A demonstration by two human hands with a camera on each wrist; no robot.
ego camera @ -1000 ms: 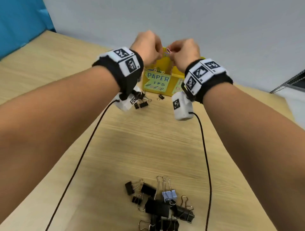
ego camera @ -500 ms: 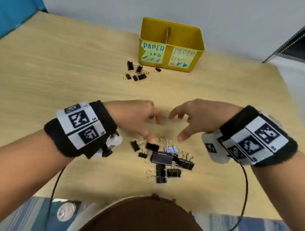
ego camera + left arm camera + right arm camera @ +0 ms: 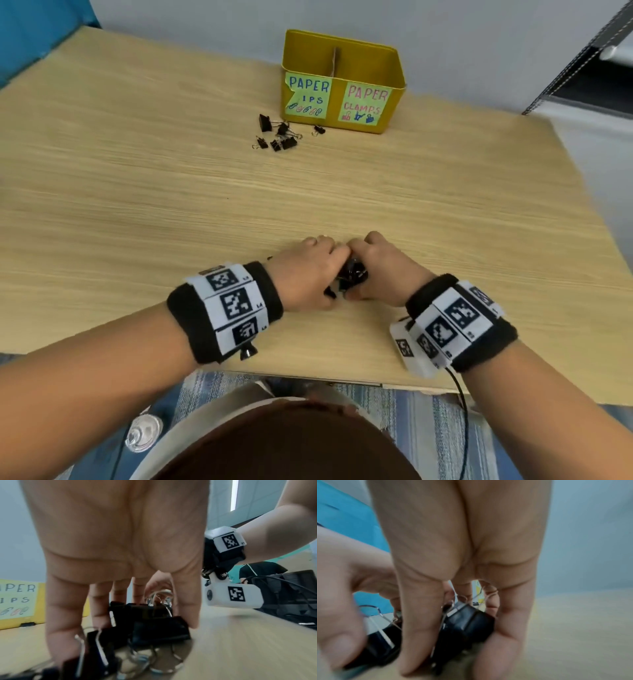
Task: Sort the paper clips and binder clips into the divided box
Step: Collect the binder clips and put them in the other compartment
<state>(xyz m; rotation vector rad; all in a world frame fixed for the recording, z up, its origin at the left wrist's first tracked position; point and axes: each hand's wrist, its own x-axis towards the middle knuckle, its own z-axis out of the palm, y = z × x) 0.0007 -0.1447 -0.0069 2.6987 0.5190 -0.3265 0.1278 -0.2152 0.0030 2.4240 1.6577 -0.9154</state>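
1. The person is gathering the near pile of binder clips (image 3: 351,275) at the front edge of the table (image 3: 137,192).
2. The left hand (image 3: 305,277) is cupping the pile from its own side, fingers curled down round the black clips; the left wrist view is showing the fingertips (image 3: 56,642) touching the tabletop beside them.
3. The right hand (image 3: 380,274) is closing on the same pile from the other side, with the thumb and fingers (image 3: 416,635) bracketing one large black clip.
4. The pile is still sitting on the table between the two hands; whether any clip is already lifting clear cannot be told.
5. The yellow box (image 3: 342,68) is standing at the far edge, well apart from the hands. One cardboard divider is splitting it into two compartments, labelled for paper clips on the left and paper clamps on the right.
6. The contents of the box are hidden from every view, so the amount already sorted cannot be judged.
7. A second group of small black clips (image 3: 279,135) is lying just in front of the box, roughly six in number.
8. The near pile cannot be counted, as the hands are covering it.
9. No loose paper clips are showing on the table.
10. Judgement: both groups of binder clips are still awaiting transfer to the right compartment.
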